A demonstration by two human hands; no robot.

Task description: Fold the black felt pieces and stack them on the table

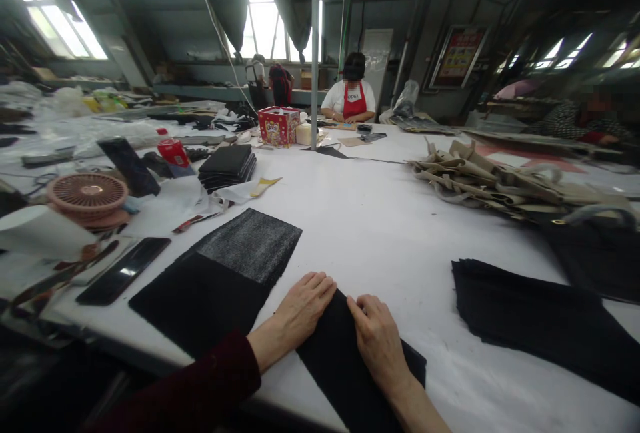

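Your left hand [300, 310] flat, open, on cloth [337, 360] edge; right hand [377, 340] curled at corner, pinch unclear; press evenly, hold cloth smooth

This is a textile workshop, by the look of it a cut-and-sew floor for bags. A long white worktable [380, 220] runs down the room, carrying cut black fabric pieces [340, 366], a stack of black panels [540, 320] and a heap of beige straps and bag parts [490, 180]. A seated person in a red apron [353, 98] works at the far end, beneath a sloped roof with skylights [60, 20].
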